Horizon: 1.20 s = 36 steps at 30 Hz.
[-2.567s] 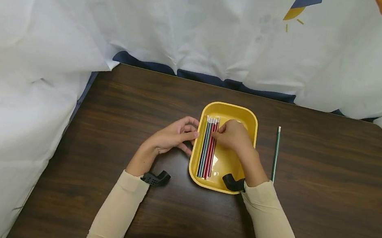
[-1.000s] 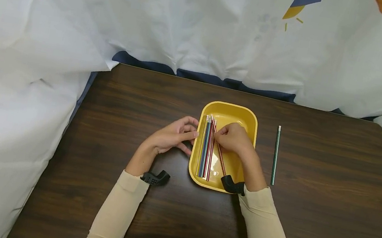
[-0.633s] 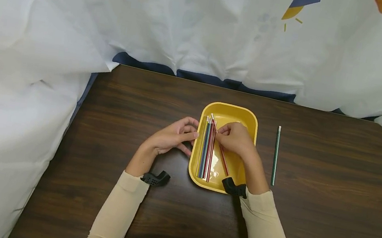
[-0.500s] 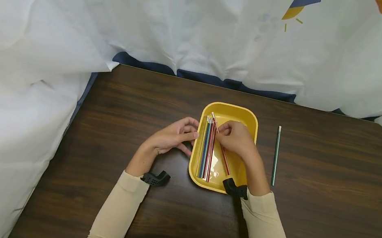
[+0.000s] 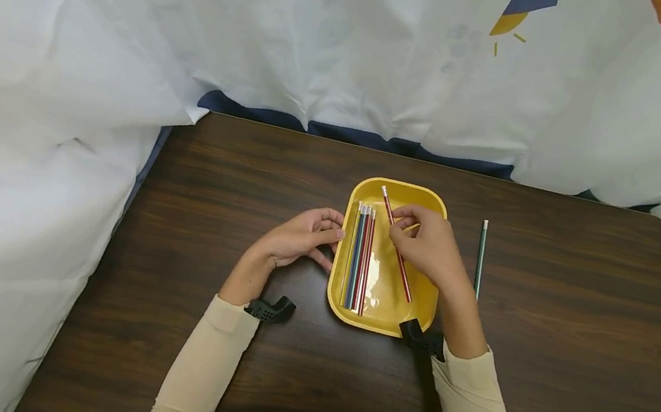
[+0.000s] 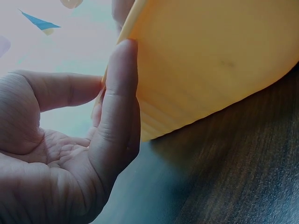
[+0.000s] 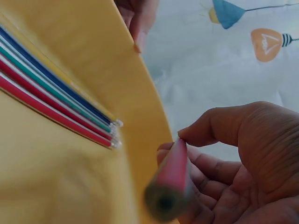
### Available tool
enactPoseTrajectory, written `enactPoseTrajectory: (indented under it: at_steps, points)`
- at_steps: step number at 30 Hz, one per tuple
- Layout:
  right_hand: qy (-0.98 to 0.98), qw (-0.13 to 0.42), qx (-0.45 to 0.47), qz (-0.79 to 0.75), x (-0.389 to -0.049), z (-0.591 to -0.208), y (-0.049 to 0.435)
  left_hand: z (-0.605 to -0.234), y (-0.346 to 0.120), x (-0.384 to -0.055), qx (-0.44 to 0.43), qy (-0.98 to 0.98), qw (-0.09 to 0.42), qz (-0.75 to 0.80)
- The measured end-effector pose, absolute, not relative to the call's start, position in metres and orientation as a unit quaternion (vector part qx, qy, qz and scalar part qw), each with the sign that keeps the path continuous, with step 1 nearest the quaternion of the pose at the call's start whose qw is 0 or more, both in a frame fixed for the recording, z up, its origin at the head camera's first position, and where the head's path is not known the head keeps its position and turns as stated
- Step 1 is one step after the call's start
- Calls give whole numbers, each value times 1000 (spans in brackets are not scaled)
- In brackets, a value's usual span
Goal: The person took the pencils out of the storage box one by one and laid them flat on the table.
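A yellow tray [image 5: 379,316] sits on the table in the head view. My left hand [image 5: 302,236] holds its left rim, thumb on top and fingers against the outer side; the left wrist view shows this pinch on the tray wall [image 6: 210,60]. My right hand [image 5: 429,243] pinches a red pencil [image 5: 404,274] between thumb and fingers, slanted over the tray's right half. In the right wrist view the blunt end of that pencil [image 7: 172,175] points at the camera. Several pencils [image 5: 359,260], yellow, blue, green and red, lie side by side along the tray's left side.
A green pencil [image 5: 480,257] lies on the dark wooden table [image 5: 572,306] right of the tray, its lower end hidden by the right forearm. A white patterned curtain [image 5: 367,48] hangs behind the table's far edge and along the left side.
The right hand has drawn the red pencil out of the row, away to the right and slightly up. The left hand stays at the rim. The other pencils remain in the row.
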State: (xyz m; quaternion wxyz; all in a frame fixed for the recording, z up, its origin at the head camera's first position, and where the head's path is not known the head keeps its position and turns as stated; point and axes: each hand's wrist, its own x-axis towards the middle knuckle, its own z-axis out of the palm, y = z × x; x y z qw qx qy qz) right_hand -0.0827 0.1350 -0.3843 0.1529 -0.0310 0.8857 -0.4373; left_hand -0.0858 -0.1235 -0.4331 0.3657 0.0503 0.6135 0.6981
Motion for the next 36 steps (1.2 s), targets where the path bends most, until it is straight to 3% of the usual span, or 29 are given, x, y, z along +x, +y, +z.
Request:
enactPoseTrajectory:
  at_steps: [8,17,36]
  points:
    - [896,124,-48,-425,-74,-374,147,-435,-123,-87,54,620,363,694]
    - [857,143,-21,-495,-64,-366,177,-438,-115,-88,60,620,366,691]
    - [842,61,-24,-535,-49,-375,209,-433,-124,-85,52,634,358,684]
